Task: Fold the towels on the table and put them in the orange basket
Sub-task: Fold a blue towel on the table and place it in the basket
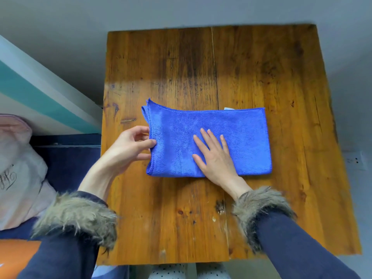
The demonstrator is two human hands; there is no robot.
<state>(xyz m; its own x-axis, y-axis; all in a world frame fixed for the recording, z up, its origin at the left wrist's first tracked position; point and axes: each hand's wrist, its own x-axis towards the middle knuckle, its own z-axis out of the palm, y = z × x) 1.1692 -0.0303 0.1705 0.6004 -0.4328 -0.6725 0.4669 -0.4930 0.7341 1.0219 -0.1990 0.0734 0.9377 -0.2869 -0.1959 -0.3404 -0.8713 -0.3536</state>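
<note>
A blue towel (209, 141) lay folded into a wide rectangle near the middle of the wooden table (251, 63), its long sides running left to right. The layered, stitched edges showed at its left end, where one layer stuck out a little past the others at the far corner, and a small white tag (229, 108) peeked out along the far edge. The right hand (216, 158) rested flat on the towel's near half, palm down, fingers straight and spread, the fingertips pointing away from the person. The left hand (128, 147) was at the towel's left end, its fingers curled and its thumb and fingertips pinching the stitched edge. Both forearms wore dark blue sleeves with shaggy brown-grey fur cuffs (76, 216). At the lower left corner of the view, beside the left sleeve, a patch of an orange thing (14, 256) showed, too little of it to tell what it was. Further up the left side lay pale pink-white cloth (18, 174) with dark script on it, resting against something dark blue.
</note>
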